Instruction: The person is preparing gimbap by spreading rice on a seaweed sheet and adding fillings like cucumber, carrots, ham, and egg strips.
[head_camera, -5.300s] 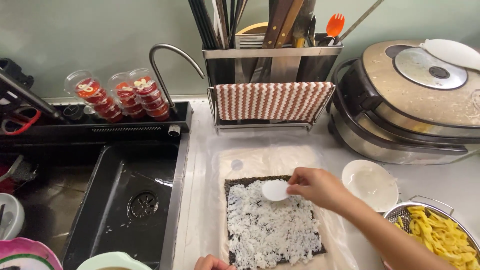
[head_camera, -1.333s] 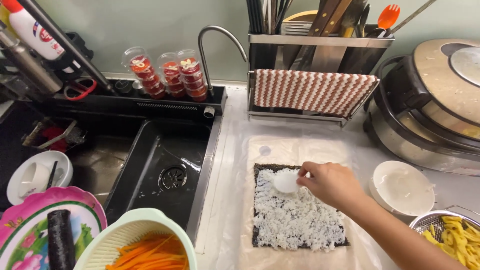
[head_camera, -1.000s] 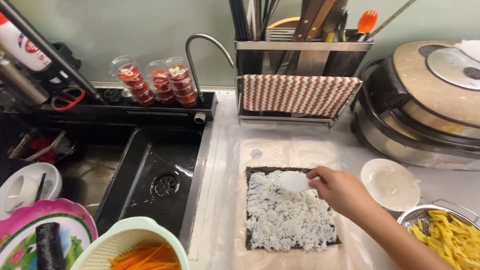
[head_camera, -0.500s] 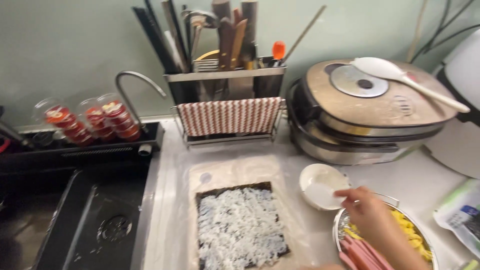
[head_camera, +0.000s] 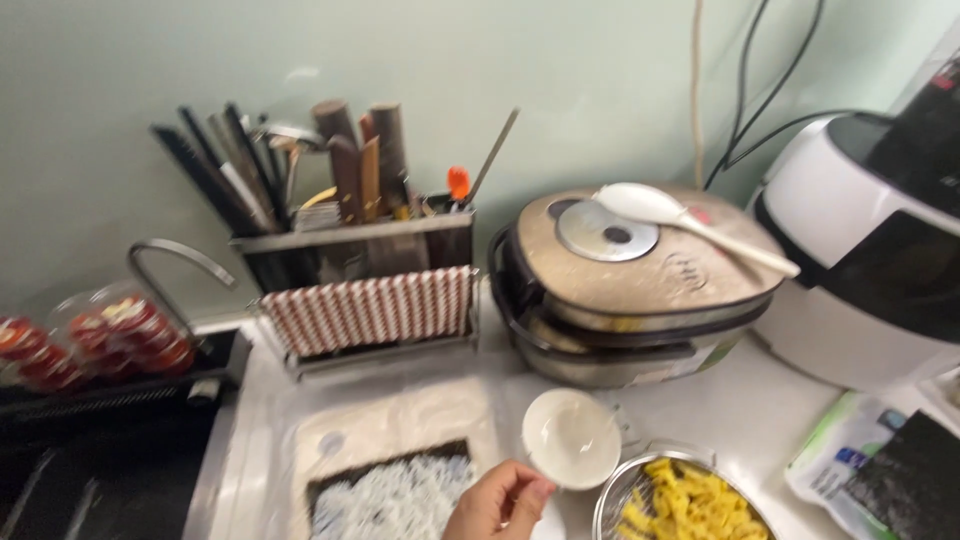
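Our right hand, fingers seemingly curled together and empty, hovers just below the small white bowl, beside the rice-covered seaweed sheet.

Single head view, tilted forward-down, near counter; faces wall; hand at bottom edge

White counter: rice cooker, small bowl, strainer, utensil rack, rice-topped nori sheet.
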